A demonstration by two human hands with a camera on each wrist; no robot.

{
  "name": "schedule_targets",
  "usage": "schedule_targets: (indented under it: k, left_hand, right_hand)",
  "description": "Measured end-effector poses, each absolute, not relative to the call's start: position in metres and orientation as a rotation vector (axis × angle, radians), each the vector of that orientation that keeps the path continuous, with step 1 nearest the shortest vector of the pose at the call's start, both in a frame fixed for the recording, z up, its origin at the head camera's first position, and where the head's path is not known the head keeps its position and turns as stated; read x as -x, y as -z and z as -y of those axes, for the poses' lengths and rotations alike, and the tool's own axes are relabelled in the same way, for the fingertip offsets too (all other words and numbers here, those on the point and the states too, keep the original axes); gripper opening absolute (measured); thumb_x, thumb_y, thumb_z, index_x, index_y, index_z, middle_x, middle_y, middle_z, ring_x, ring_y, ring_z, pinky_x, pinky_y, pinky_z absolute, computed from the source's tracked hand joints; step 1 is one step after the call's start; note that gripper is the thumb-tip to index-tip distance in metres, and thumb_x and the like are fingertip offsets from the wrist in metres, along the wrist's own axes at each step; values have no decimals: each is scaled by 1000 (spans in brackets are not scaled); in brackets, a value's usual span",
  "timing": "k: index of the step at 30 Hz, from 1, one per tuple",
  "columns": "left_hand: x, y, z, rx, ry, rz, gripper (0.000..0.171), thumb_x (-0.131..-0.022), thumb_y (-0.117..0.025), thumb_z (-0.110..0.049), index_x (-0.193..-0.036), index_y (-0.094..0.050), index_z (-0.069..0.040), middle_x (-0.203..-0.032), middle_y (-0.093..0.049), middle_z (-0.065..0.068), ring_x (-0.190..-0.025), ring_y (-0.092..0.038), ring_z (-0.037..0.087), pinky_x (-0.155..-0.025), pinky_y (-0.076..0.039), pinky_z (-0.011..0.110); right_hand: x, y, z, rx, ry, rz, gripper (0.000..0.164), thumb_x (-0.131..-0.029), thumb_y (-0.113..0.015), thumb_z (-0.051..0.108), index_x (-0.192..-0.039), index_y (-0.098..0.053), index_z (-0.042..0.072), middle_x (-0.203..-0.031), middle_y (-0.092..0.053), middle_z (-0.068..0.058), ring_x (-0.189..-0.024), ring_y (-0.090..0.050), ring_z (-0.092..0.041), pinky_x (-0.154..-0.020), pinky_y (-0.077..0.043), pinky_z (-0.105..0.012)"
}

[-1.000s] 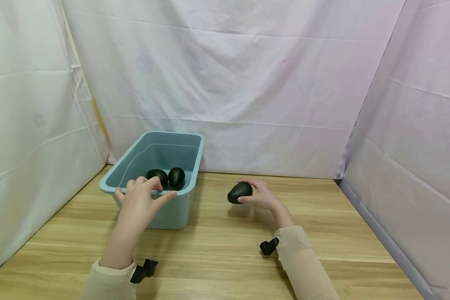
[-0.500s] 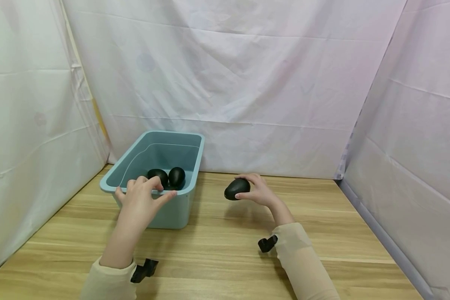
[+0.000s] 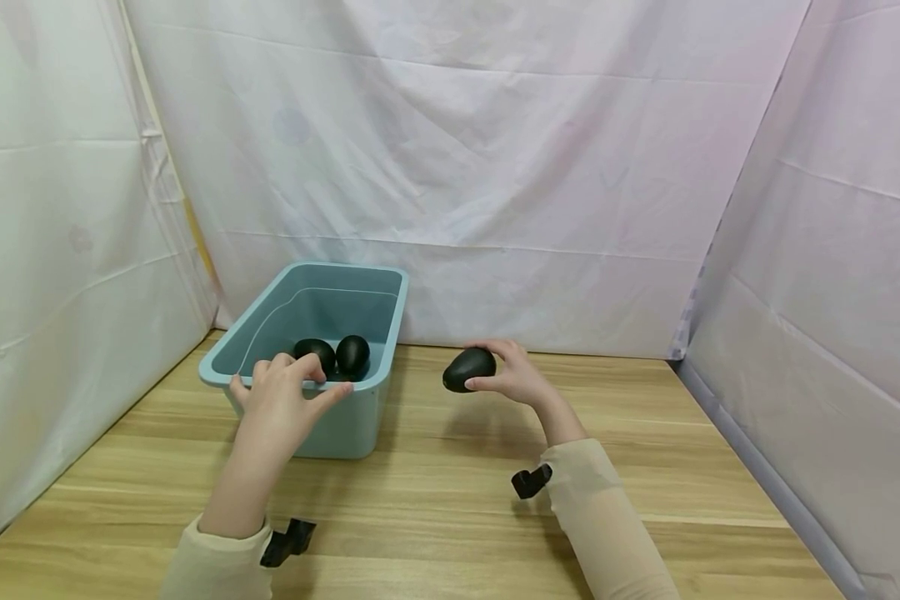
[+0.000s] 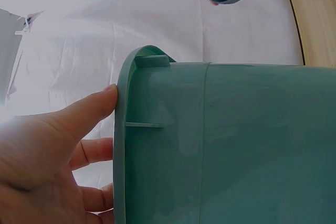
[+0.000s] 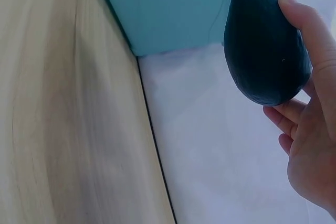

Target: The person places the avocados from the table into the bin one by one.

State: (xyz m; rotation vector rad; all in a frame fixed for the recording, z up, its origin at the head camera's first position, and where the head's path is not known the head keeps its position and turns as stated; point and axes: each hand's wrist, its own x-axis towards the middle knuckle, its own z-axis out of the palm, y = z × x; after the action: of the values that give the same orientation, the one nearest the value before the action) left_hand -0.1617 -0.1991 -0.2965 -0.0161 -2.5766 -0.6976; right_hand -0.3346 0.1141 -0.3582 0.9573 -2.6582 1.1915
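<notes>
My right hand holds a dark, pear-shaped avocado above the wooden table, right of a blue-green plastic bin. Thumb and fingers close round its wider end, as the right wrist view shows; the stem end of the avocado points away from the palm. At the bin's near rim, my left hand grips the edge, with the thumb along the rim and the fingers reaching over it. Inside the bin lie another avocado and, partly behind my left fingers, one more avocado.
The wooden table extends under both forearms. A white cloth backdrop rises behind the bin, and cloth walls stand at the left and right. Each sleeve cuff carries a small black camera mount, such as the right mount.
My right hand has lifted the avocado slightly and carried it a little left, nearer the bin. My left hand and the bin have stayed in place.
</notes>
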Motion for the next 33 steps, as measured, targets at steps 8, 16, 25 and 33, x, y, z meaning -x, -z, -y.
schedule_targets:
  k: [8,16,25,33]
  left_hand:
    - [161,297,199,13,703,2588,34,-81,-76,-40,-78,-55,-14,-87,-53,12,-93,-43,41,-91,-5,80]
    - [161,296,199,16,720,2590,34,-81,-76,-41,-78,-55,-13,-89,-54,13,-96,-43,43,-91,-3,80]
    - [161,297,200,23,710,2580,34,-81,-76,-40,-77,-55,-14,-87,-54,13,-95,-43,43,-91,-4,80]
    - [161,296,199,18,698,2580,34,-81,-76,-40,-77,-55,-14,-88,-54,13,-95,-44,43,-90,-5,81]
  right_hand:
    - [334,350,-108,-957,-1184,2662,58,-77,-81,37,-130,-59,29,-134,-49,-2,-124,-34,-26,-97,-33,-56]
    - [332,335,-100,-984,-1178,2619,59,-76,-81,36,-130,-59,28,-134,-49,-3,-123,-35,-27,-95,-34,-55]
    - [328,321,-89,-980,-1167,2636,60,-77,-80,38,-131,-58,28,-137,-46,-3,-127,-32,-27,-97,-31,-57]
    - [327,310,-81,-987,-1180,2621,59,-77,-80,37,-131,-58,29,-138,-46,-1,-130,-28,-27,-99,-29,-58]
